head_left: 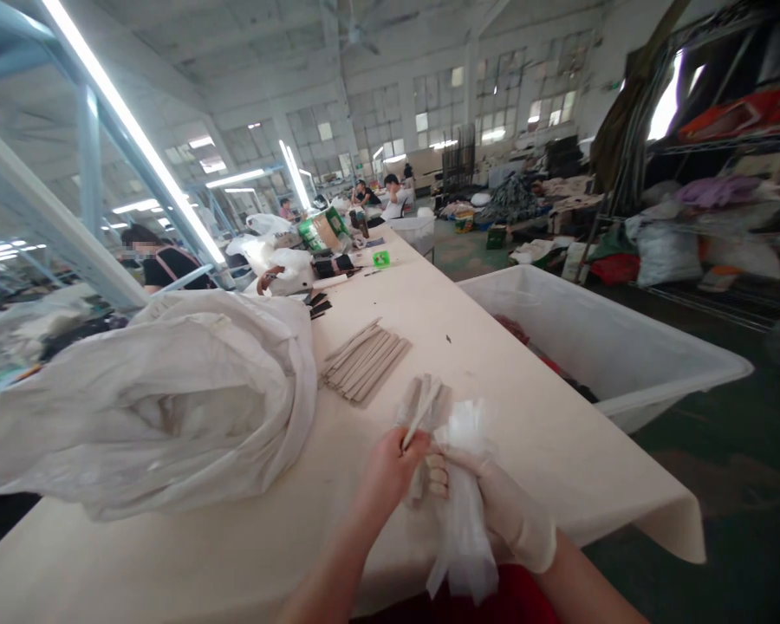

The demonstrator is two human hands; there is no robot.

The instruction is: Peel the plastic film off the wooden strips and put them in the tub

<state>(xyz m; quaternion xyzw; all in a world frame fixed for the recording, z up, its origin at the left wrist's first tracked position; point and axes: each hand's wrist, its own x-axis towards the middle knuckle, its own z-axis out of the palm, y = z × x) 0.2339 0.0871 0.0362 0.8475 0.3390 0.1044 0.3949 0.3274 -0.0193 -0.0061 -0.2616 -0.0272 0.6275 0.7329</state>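
My left hand, bare, is closed around a beige fabric strip that sticks up past the thumb. More strips of the same greyish beige lie under and just beyond its fingers. In a pale glove, my right hand grips a bundle of white translucent strips, whose ends hang toward the table's near edge. Both hands nearly touch each other. Ahead of them, a row of flat beige strips rests side by side on the cream-covered table.
A large white cloth sack slumps on the left of the table. Beyond the right edge stands a white plastic bin with dark and red cloth inside. Farther along are a small green box and white bags. Several people are in the background.
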